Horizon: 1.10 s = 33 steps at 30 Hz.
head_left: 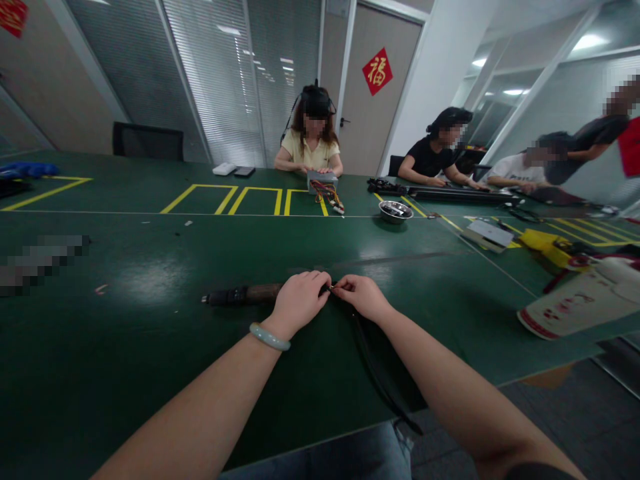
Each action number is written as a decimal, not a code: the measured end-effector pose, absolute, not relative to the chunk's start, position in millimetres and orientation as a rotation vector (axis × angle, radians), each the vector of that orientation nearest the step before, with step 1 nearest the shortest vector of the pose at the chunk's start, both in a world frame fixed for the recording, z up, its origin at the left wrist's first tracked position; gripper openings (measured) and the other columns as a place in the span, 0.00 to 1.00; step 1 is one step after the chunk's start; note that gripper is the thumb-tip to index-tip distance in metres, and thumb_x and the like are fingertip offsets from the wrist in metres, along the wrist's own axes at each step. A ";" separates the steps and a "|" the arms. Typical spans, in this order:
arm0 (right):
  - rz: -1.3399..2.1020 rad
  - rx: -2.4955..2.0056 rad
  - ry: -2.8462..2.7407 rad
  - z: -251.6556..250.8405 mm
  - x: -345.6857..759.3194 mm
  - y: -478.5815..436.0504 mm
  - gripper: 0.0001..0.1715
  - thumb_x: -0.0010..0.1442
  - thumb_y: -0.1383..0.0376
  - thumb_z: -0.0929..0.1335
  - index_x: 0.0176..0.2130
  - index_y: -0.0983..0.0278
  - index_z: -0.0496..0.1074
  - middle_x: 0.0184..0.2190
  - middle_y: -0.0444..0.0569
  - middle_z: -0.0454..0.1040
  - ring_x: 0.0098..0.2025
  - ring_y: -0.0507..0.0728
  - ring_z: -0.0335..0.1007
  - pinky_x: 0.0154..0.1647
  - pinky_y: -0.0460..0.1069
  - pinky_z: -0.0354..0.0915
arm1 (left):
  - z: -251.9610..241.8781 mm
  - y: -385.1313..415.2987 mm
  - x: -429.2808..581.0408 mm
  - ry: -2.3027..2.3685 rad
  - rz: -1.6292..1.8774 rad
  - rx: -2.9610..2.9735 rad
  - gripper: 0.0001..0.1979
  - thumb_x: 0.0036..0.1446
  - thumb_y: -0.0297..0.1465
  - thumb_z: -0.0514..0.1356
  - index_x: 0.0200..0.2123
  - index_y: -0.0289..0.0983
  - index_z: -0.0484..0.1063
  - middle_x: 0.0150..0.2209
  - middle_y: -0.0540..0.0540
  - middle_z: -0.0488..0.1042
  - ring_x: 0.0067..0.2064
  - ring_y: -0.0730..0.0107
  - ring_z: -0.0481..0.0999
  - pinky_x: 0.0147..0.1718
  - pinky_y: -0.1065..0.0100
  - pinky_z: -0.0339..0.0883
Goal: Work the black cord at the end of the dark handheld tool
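Note:
A long dark tool with a brown wooden grip (245, 294) lies on the green table (150, 320), pointing left. My left hand (300, 302), with a pale bangle at the wrist, is closed round its right end. My right hand (361, 297) pinches a small part where a black cable (377, 373) meets that end. The cable runs back under my right forearm and over the table's near edge. The two hands almost touch.
Across the table a person holds a grey box with coloured wires (324, 183). A metal bowl (395, 211) stands right of it. Other people work at the far right. A white printed bag (580, 300) and yellow items (547, 243) lie on the right.

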State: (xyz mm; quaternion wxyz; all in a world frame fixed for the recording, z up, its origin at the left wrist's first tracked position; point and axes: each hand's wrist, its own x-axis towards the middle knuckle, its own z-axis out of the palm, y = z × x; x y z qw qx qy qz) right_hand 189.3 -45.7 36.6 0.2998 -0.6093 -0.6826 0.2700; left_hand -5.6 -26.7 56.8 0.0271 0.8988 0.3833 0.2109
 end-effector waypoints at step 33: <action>0.731 -1.611 -1.801 33.7 190.2 -45.0 0.11 0.58 0.57 0.69 0.35 0.62 0.77 0.30 0.44 0.78 0.30 0.52 0.72 0.30 0.44 0.62 | 52.8 -24.0 -5.9 1.162 0.690 2.802 0.05 0.60 0.32 0.59 0.41 0.42 0.68 0.40 0.49 0.73 0.43 0.62 0.72 0.43 0.62 0.63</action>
